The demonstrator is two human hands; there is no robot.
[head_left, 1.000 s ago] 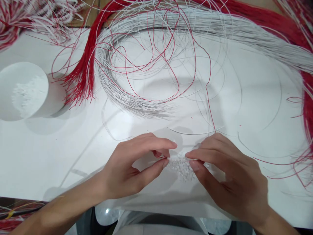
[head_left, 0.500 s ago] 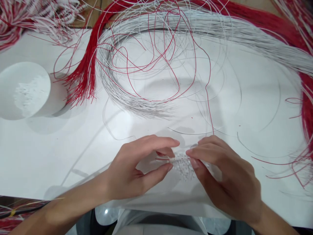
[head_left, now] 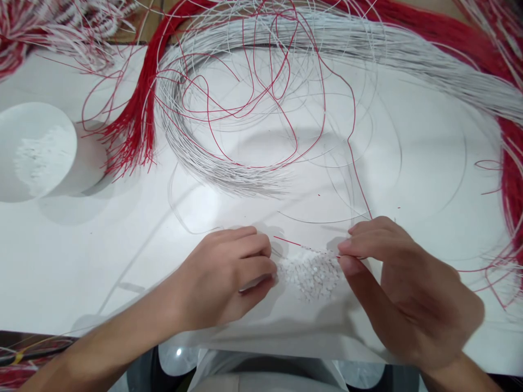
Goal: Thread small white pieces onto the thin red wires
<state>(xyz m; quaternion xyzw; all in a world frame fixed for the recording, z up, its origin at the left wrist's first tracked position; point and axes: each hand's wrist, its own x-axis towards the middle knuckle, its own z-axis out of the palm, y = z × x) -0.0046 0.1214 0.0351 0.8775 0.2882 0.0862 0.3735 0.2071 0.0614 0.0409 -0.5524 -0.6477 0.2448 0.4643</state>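
Note:
My right hand pinches a thin red wire between thumb and forefinger. The wire's free end points left above a pile of tiny white pieces on the white tabletop. More red wire runs up from behind the right fingers to loose loops. My left hand is at the pile's left edge, its thumb and forefinger pressed together. What those fingertips hold, if anything, is too small to make out. A faint pale strand shows beside them.
At the left a white tub lies tipped, with white pieces inside. A bundle of white wires curves across the back beside a bundle of red wires. More red wires hang along the right side.
My right hand has moved right with the red wire. The left hand has come off the wire, turned palm down and closed its fingers at the pile's edge.

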